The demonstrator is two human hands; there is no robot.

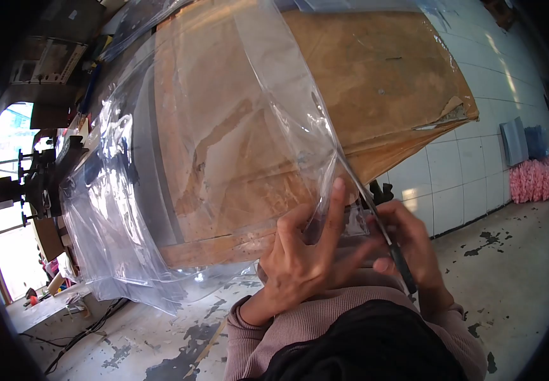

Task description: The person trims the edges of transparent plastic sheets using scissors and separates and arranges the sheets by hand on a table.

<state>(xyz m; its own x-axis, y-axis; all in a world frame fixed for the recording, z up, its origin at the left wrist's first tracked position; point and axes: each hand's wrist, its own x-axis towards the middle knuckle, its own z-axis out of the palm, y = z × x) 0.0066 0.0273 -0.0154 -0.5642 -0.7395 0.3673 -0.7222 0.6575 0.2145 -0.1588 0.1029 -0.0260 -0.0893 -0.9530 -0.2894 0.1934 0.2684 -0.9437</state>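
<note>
Clear plastic sheeting (217, 95) lies over a brown, worn board (376, 76) on the work surface. At the sheet's near right edge, my left hand (303, 254) pinches the plastic, with one finger extended along it. My right hand (408, 238) is around the dark handle of a long, thin metal tool (376, 213), whose tip reaches the plastic edge above my left hand. Whether the tool is a pair of scissors or a blade cannot be made out. Part of my right hand is blurred.
More clear plastic (112, 209) hangs over the left side. Dark machine parts (36, 181) stand by a bright window. Pink bundles (535, 178) and blue sheets (514, 141) sit by the tiled wall (449, 178) on the right. Cables (84, 333) run at lower left.
</note>
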